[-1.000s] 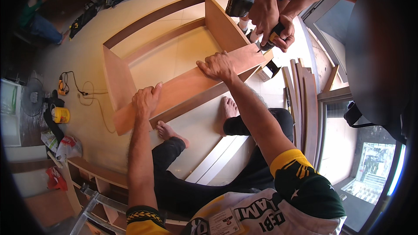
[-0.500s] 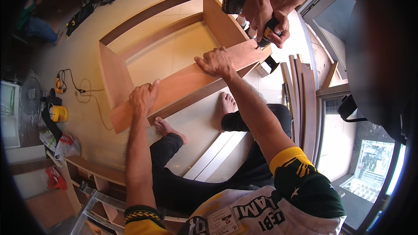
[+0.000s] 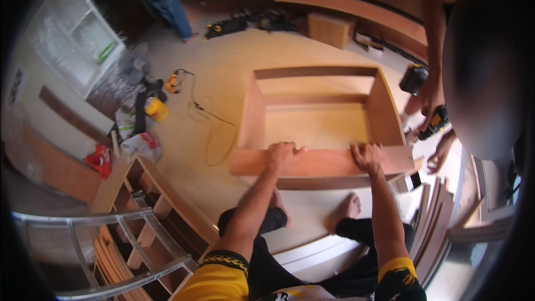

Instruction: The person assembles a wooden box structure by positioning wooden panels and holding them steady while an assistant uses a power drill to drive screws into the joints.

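A reddish-brown wooden board [image 3: 326, 161] lies along the near side of a rectangular wooden frame [image 3: 252, 106] on the floor. My left hand [image 3: 285, 157] grips the board left of its middle, fingers bent over the far edge and thumb pointing right. Closer to the board's right end, my right hand [image 3: 368, 158] holds it the same way, with curled fingers. Just past that end, a co-worker's hand holds a black and yellow cordless drill [image 3: 434, 122]. Another black and yellow power tool [image 3: 414, 79] is by the co-worker's arm, and the other hand [image 3: 442, 151] hangs low.
An open wooden cabinet [image 3: 142, 175] and a metal ladder [image 3: 111, 220] stand at near left. A corded tool [image 3: 173, 82] and yellow bucket [image 3: 156, 109] sit on the floor. Wood strips [image 3: 437, 228] lie at right. Another person [image 3: 167, 3] stands far back.
My view has swung left, so the frame appears squarer and farther right. My left hand sits farther in from the board's left end. The co-worker's drill has come away from the board's right end.
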Motion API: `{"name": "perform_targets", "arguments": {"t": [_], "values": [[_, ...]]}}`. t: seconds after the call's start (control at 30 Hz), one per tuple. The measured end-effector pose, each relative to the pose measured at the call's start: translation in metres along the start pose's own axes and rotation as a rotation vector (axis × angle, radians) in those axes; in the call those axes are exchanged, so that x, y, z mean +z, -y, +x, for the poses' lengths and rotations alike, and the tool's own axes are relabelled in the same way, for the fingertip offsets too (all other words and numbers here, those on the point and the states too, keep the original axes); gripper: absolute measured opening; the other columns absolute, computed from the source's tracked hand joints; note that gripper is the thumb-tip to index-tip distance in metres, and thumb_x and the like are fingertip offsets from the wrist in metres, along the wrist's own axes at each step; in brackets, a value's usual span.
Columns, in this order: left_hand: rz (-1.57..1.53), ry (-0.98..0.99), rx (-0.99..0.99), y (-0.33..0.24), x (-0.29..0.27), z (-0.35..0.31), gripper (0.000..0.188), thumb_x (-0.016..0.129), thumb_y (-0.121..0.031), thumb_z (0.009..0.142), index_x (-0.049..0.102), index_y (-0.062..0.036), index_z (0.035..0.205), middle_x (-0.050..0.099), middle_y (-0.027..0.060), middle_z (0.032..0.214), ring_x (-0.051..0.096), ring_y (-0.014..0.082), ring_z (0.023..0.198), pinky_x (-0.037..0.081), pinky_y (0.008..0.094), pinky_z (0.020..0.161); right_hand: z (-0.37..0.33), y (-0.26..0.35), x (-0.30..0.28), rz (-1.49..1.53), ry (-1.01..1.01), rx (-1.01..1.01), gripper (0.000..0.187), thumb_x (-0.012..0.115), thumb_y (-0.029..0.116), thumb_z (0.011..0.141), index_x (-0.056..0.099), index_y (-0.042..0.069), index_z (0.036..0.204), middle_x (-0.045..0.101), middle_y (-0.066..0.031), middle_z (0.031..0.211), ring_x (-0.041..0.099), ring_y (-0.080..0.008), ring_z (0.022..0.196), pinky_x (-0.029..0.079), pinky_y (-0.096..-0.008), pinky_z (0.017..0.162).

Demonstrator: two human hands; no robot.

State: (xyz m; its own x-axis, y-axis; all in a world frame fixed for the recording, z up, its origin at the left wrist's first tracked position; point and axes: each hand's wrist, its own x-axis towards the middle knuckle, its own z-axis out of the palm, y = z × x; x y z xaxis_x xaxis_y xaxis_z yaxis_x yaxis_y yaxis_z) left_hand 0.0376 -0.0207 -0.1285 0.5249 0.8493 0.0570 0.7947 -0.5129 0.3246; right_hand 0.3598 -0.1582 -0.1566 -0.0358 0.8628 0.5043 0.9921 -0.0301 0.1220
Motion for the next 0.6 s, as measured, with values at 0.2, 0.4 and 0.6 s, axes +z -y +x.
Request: {"name": "perform_targets", "arguments": {"t": [0.2, 0.4, 0.6], "values": [[0.09, -0.327, -0.057, 0.031, -0.01, -0.033, 0.054, 0.066, -0.047, 0.095, 0.064, -0.0078, 0.132, 0.056, 0.0211, 0.142, 0.051, 0.038, 0.134, 0.037, 0.0548, 0.112, -0.003, -0.004, 0.013, -0.02, -0.108, -0.108, 0.018, 0.066, 0.034, 0.1, 0.07, 0.017, 0.103, 0.068, -0.0111, 0.079, 0.065, -0.0397, 0.07, 0.05, -0.0605, 0.071], [-0.14, -0.156, -0.775, 0.146, -0.037, -0.079, 0.052, 0.069, -0.034, 0.091, 0.063, -0.003, 0.132, 0.063, 0.0208, 0.131, 0.06, 0.0382, 0.121, 0.048, 0.052, 0.102, 0.0, -0.013, 0.024, -0.166, -0.463, -0.233, 0.016, 0.074, 0.03, 0.098, 0.066, 0.02, 0.107, 0.062, -0.0047, 0.082, 0.055, -0.0266, 0.061, 0.051, -0.0517, 0.062], [-0.808, -0.005, -0.458, 0.168, -0.056, -0.155, 0.046, 0.072, -0.002, 0.088, 0.066, 0.0036, 0.134, 0.079, 0.0133, 0.11, 0.074, 0.0151, 0.097, 0.057, 0.0325, 0.083, -0.005, -0.026, 0.02, -0.128, -0.292, -0.269, 0.014, 0.069, 0.031, 0.101, 0.067, 0.018, 0.106, 0.064, -0.0055, 0.076, 0.061, -0.0314, 0.062, 0.05, -0.0503, 0.059]]}}
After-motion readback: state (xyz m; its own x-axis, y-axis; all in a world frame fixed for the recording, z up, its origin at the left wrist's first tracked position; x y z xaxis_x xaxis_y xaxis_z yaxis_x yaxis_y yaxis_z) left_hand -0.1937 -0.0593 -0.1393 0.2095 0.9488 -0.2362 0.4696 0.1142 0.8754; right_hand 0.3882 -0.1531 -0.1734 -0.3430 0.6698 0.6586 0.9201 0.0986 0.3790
